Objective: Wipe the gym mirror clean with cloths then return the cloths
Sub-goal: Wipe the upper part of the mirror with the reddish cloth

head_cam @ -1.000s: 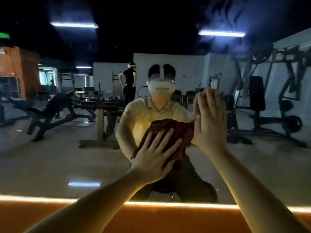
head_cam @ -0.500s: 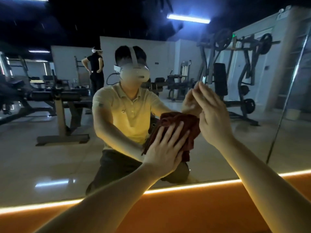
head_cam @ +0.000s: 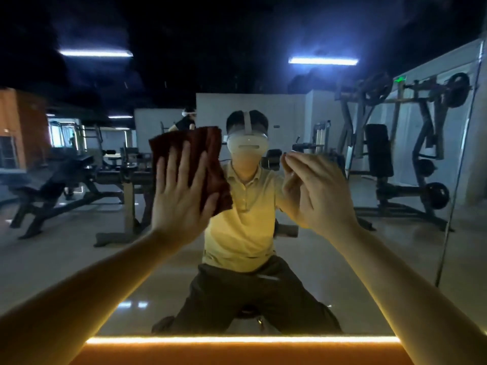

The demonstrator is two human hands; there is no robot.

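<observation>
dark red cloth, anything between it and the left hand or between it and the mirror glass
Nothing visible. The open left hand presses directly on the dark red ribbed cloth, which lies flat against the large gym mirror. The right hand, beside it, holds nothing.

One wide-angle camera up on the head, looking forward and slightly down, very near the big glass gym wall mirror (head_cam: 79, 259). Its own white headset (head_cam: 246, 144) reflects dead centre, and the glowing amber light strip (head_cam: 237, 339) under the mirror crosses the bottom.
</observation>
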